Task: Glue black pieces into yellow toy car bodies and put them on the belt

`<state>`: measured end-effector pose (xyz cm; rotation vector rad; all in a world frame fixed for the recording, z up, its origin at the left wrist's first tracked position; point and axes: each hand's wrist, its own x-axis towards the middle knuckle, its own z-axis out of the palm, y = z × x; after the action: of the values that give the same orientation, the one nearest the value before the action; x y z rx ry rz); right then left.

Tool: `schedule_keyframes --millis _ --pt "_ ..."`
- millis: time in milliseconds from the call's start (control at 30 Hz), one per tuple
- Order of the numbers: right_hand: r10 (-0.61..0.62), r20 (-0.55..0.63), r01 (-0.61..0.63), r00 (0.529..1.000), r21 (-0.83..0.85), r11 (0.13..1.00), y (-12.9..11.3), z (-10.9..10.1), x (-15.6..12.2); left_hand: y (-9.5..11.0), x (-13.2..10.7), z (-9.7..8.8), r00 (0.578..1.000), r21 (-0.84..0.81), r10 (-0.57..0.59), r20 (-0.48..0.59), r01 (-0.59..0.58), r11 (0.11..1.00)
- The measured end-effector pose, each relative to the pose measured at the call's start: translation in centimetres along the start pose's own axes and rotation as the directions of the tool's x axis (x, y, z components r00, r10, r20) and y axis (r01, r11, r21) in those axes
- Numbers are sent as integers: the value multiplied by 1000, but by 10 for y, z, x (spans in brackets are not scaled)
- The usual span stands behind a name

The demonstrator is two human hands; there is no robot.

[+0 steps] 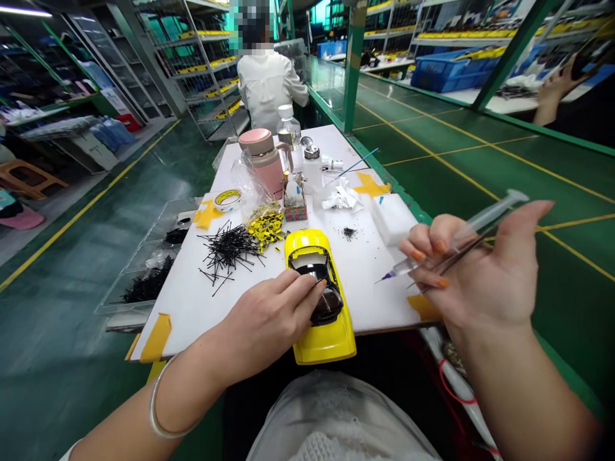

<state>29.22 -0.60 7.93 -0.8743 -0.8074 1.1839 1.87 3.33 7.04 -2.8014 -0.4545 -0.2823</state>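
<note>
A yellow toy car (pixel 321 336) lies on the white work board (pixel 365 275), its nose toward me at the near edge. My left hand (pixel 269 320) rests beside its dark windscreen, thumb and forefinger pinched together on a thin black pin held at the car. My right hand (pixel 473 272) hovers to the right above the board edge, fingers closed round a clear syringe (pixel 461 234) with a purple needle tip, and round thin dark tweezers that lie alongside it.
A pile of black pins (pixel 228 250) and a bag of yellow parts (pixel 265 227) lie left of the car. A pink flask (pixel 263 160), bottles, tape roll (pixel 227 200) and crumpled tissue (pixel 342 195) stand farther back. A clear tray (pixel 148 269) sits left. A person in white stands beyond.
</note>
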Motion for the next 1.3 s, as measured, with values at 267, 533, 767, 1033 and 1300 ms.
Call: schedule_keyframes --millis 267,533,767,1033,1300 --pt "169 -130 -157 977 97 983 26 -9 -14 -2 1 5 996 -21 28 -90 -30 999" --pt "159 80 -174 984 253 952 27 -4 -24 -41 -6 7 917 -634 -345 -202 147 760" --pt "69 389 -138 919 153 979 37 28 -42 -59 10 61 572 -879 -788 -229 227 420" --pt "10 414 -48 910 82 995 55 44 -60 -58 1 87 470 -876 -855 -222 288 386" --pt "69 377 -121 924 115 986 65 44 -64 -56 3 85 484 -854 -833 -268 281 438"
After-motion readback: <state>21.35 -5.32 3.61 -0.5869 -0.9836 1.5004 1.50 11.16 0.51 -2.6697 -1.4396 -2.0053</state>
